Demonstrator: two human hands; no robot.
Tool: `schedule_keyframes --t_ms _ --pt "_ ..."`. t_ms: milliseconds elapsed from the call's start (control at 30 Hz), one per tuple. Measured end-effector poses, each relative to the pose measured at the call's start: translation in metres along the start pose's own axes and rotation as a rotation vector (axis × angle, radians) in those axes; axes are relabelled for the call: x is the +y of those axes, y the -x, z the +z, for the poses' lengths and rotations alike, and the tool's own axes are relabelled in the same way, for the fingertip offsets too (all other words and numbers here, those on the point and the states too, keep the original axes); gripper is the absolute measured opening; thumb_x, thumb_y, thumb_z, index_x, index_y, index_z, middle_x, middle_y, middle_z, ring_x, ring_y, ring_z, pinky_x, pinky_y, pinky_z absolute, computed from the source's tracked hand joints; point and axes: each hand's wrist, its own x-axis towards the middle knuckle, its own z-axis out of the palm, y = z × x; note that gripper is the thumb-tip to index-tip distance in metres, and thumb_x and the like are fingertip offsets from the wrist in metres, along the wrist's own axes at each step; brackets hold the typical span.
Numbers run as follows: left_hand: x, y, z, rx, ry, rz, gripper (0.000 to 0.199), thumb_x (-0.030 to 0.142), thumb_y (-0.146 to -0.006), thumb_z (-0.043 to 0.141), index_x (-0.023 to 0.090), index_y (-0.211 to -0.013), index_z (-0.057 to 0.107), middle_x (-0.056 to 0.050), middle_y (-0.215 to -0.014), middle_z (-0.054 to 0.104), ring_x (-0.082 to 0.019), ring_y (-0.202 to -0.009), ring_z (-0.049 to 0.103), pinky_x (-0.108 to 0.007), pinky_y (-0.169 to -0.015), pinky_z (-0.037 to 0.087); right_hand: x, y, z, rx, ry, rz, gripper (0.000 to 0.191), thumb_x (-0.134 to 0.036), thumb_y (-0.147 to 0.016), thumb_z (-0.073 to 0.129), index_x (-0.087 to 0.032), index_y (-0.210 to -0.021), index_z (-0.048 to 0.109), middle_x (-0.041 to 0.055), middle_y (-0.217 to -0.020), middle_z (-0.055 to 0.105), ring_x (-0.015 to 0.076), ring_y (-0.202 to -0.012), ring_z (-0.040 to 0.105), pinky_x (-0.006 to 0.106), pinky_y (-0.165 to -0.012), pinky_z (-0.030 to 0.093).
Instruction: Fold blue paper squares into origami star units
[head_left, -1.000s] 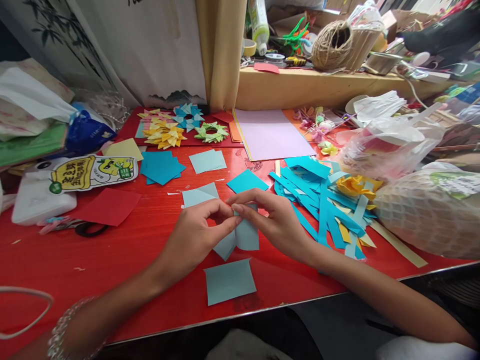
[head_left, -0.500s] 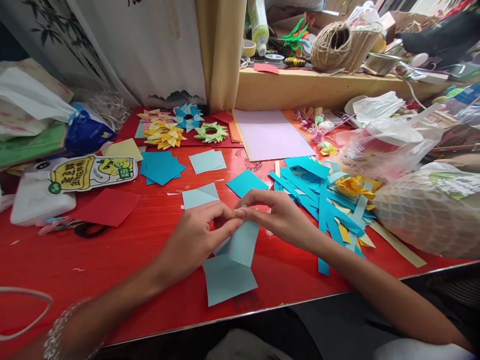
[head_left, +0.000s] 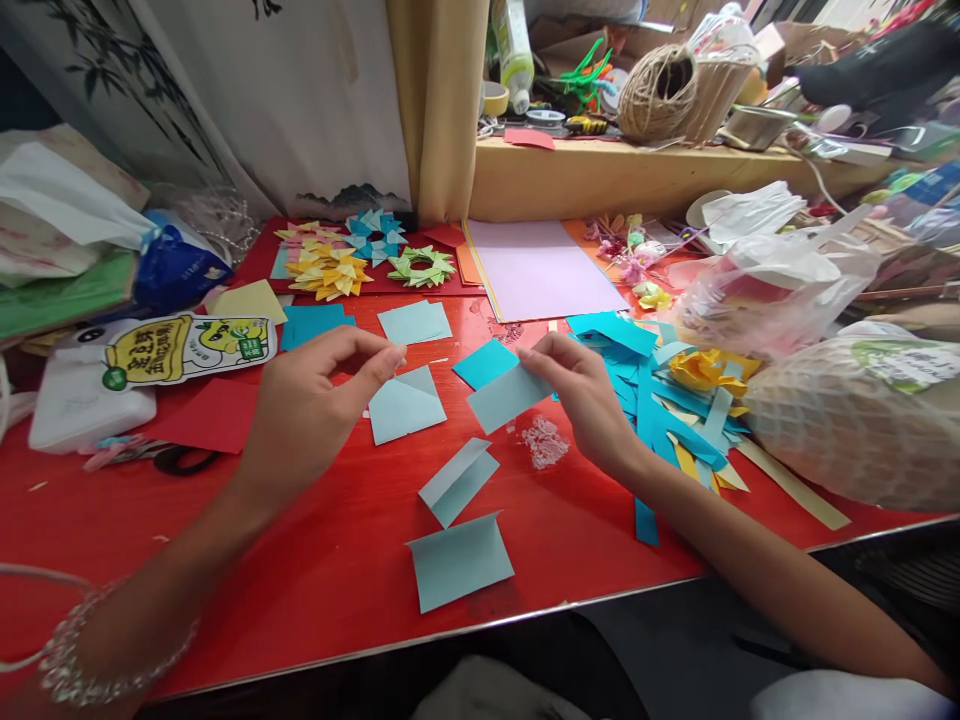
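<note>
My right hand (head_left: 589, 400) pinches the upper right end of a light blue paper (head_left: 510, 396), which hangs above the red table. My left hand (head_left: 315, 400) is apart from it at the left, thumb and forefinger closed together; anything between them is too small to make out. Between and below the hands lie a creased light blue paper (head_left: 461, 480) and, nearer the front edge, another with a folded-up top (head_left: 463, 565). A light blue square (head_left: 407, 405) rests beside my left fingertips. Behind the held paper is a brighter blue square (head_left: 484, 364).
Blue paper strips (head_left: 652, 410) are heaped at the right, beside a netted bag (head_left: 847, 420). Folded paper rings (head_left: 421, 267) and a lilac sheet (head_left: 536, 265) lie at the back. At the left are red paper (head_left: 214, 415), a yellow-labelled pouch (head_left: 187, 348) and black scissor handles (head_left: 184, 460).
My hands have moved apart, the left going left and the right going right with a light blue paper. The creased paper beneath them now shows. White flecks on the table are uncovered.
</note>
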Motion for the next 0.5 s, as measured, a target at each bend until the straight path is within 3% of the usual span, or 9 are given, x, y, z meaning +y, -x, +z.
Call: schedule_keyframes --t_ms 100,200,267,333,433,500 --pt "-0.03 -0.008 0.005 -0.219 -0.439 0.135 0.027 0.041 -0.086 0.047 0.018 -0.092 0.061 -0.01 -0.104 0.06 -0.029 -0.102 0.051 -0.039 -0.085 0.04 0.006 0.002 0.005 -0.181 0.281 0.0 0.031 -0.044 -0.09 0.043 -0.018 -0.073 0.051 0.0011 -0.073 0.051 0.0127 -0.066 0.046 0.028 -0.059 0.036" --pt "-0.056 -0.01 0.011 -0.392 -0.567 0.081 0.041 0.05 -0.08 0.052 0.015 -0.102 0.055 -0.015 -0.112 0.053 -0.032 -0.105 0.048 -0.043 -0.085 0.04 0.013 0.003 0.008 -0.213 0.587 -0.136 0.026 -0.038 -0.09 0.045 -0.018 -0.098 0.059 0.01 -0.11 0.058 0.0227 -0.1 0.054 0.037 -0.083 0.042" --pt "-0.062 -0.01 0.012 -0.422 -0.5 0.018 0.037 0.052 -0.078 0.053 0.018 -0.093 0.054 -0.011 -0.104 0.054 -0.029 -0.1 0.049 -0.04 -0.082 0.041 0.017 0.001 0.008 -0.15 0.688 -0.227 0.031 -0.031 -0.088 0.051 -0.015 -0.115 0.054 0.0142 -0.13 0.048 0.0274 -0.122 0.042 0.042 -0.099 0.036" --pt "-0.06 -0.012 0.011 -0.418 -0.413 -0.044 0.029 0.049 -0.078 0.055 0.021 -0.082 0.051 -0.007 -0.093 0.055 -0.025 -0.091 0.051 -0.035 -0.076 0.042 0.018 0.001 0.009 -0.106 0.714 -0.272 0.036 -0.027 -0.087 0.053 -0.015 -0.121 0.05 0.0148 -0.136 0.043 0.0283 -0.129 0.035 0.044 -0.104 0.033" --pt "-0.047 -0.015 0.009 -0.372 -0.27 -0.165 0.023 0.043 -0.079 0.054 0.022 -0.078 0.047 -0.003 -0.084 0.058 -0.021 -0.078 0.054 -0.03 -0.064 0.04 0.014 0.005 0.01 -0.118 0.602 -0.275 0.031 -0.027 -0.089 0.049 -0.019 -0.119 0.051 0.0115 -0.133 0.046 0.0253 -0.127 0.039 0.043 -0.102 0.037" --pt "-0.039 -0.016 0.008 -0.292 -0.157 -0.224 0.024 0.044 -0.08 0.053 0.022 -0.085 0.049 -0.003 -0.087 0.059 -0.019 -0.079 0.056 -0.029 -0.065 0.041 0.01 0.009 0.011 -0.148 0.462 -0.234 0.029 -0.031 -0.091 0.046 -0.022 -0.118 0.051 0.0089 -0.129 0.05 0.0223 -0.119 0.047 0.04 -0.097 0.043"
